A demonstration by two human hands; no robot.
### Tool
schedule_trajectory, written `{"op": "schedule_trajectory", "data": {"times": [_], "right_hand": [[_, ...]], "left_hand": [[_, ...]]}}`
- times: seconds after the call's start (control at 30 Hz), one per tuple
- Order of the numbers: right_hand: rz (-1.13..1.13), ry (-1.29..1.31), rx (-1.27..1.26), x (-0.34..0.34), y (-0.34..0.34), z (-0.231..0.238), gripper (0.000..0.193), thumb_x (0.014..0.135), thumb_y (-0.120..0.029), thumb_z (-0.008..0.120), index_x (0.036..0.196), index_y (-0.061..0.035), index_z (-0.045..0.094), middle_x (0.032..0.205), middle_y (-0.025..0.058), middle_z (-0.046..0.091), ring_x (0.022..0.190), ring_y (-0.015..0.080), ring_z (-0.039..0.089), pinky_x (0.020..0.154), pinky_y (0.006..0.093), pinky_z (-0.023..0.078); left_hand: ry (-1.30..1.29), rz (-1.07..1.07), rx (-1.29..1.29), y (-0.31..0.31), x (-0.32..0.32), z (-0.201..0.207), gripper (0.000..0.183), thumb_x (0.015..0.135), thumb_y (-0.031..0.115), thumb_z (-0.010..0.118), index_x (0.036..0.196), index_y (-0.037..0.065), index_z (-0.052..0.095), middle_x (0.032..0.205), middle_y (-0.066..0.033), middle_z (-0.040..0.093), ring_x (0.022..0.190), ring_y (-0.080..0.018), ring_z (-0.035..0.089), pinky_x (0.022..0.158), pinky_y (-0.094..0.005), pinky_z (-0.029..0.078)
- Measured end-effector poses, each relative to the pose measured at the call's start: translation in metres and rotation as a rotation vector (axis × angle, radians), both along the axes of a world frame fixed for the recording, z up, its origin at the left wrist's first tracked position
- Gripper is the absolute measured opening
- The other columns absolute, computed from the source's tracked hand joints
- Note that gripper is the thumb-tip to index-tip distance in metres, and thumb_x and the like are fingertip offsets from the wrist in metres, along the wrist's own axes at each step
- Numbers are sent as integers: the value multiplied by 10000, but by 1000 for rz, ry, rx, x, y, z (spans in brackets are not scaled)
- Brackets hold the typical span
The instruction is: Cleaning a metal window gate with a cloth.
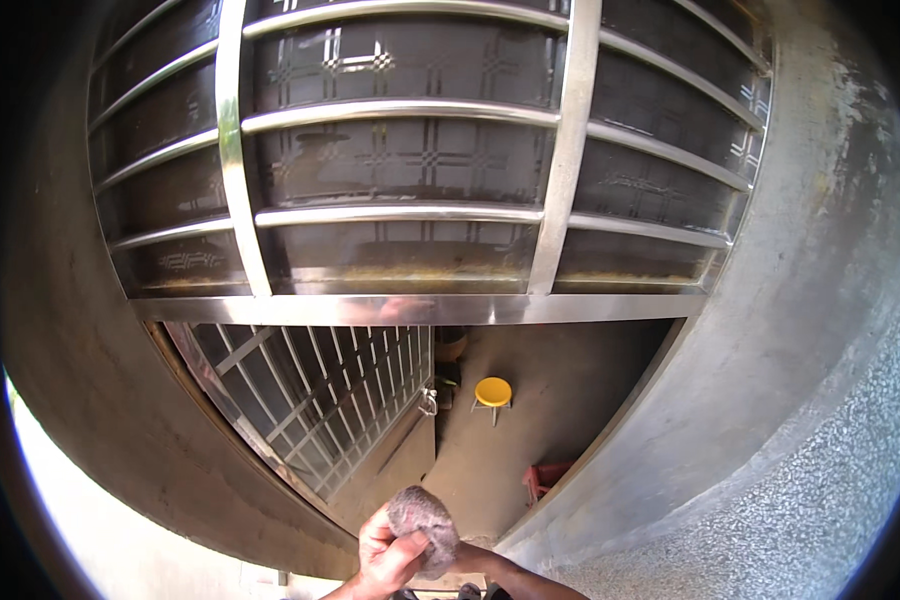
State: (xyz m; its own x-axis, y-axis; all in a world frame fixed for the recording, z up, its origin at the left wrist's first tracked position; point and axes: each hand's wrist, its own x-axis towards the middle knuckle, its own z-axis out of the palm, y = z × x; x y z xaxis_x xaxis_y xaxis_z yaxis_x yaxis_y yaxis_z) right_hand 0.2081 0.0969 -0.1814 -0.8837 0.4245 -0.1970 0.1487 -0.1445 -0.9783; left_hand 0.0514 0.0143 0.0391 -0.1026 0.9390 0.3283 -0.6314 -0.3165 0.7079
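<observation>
Gripping a wadded, fuzzy grey-brown cloth (pixel 422 520), the person's left hand (pixel 382 558) is clamped on it, thumb pressed across the front and fingers curled around its side. The right hand (pixel 469 559) sits against the far side of the wad, mostly hidden, so I cannot tell whether its fingers are closed. Taking the open silver-barred metal door (pixel 320 410) as landmark, the cloth is on the person's side of it, near its lower end, and seems to be held clear of it. What is done, as far as shows, is the gathering: the cloth is bunched compactly between both hands. Whether more squeezing or folding is left cannot be judged. No contact shows with the polished stainless-steel window grille (pixel 400 213) above the door. To the right of the door, the round yellow-topped stool (pixel 493 391) and a partly hidden red object (pixel 545 480) stand well apart from both hands, untouched.
</observation>
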Motion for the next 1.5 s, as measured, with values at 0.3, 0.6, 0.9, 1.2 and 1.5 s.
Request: {"op": "schedule_trajectory", "data": {"times": [0.3,0.6,0.9,1.2,1.5], "right_hand": [[-348,839,-549,44,40,123,587,1059,-406,488,1492,-10,478,1472,164,573,1340,296,575,1139,455,468],[-807,28,456,24,18,125,613,913,-46,647,1480,35,427,1350,166,600,1298,265,569,1110,396,442],[-565,445,276,47,-33,197,1012,827,-71,844,1605,14,203,1653,185,249,1514,304,313,1211,439,331],[-1079,210,1045,116,21,212,747,818,-76,812,1473,37,470,1359,190,616,1242,299,613,1067,443,486],[-2003,-33,1670,159,121,389,651,921,-98,739,1463,89,431,1385,263,524,1306,402,508,1137,482,384]], "left_hand": [[788,63,-258,2,-64,-143,524,929,210,762,1354,9,530,1140,-81,653,1021,-188,615,862,-371,525],[221,-193,-604,10,13,-141,683,945,193,713,1537,36,412,1418,-104,584,1268,-241,586,1044,-380,510],[185,-14,-502,27,27,-120,521,967,38,589,1476,38,481,1332,-103,642,1179,-234,637,1002,-369,533],[520,-176,-197,32,47,-51,503,1041,356,632,1412,21,575,1265,-129,683,1097,-259,669,925,-386,541],[398,-396,-284,6,-4,-78,430,1035,152,634,1441,40,549,1284,-95,658,1103,-201,663,926,-342,543]]}}
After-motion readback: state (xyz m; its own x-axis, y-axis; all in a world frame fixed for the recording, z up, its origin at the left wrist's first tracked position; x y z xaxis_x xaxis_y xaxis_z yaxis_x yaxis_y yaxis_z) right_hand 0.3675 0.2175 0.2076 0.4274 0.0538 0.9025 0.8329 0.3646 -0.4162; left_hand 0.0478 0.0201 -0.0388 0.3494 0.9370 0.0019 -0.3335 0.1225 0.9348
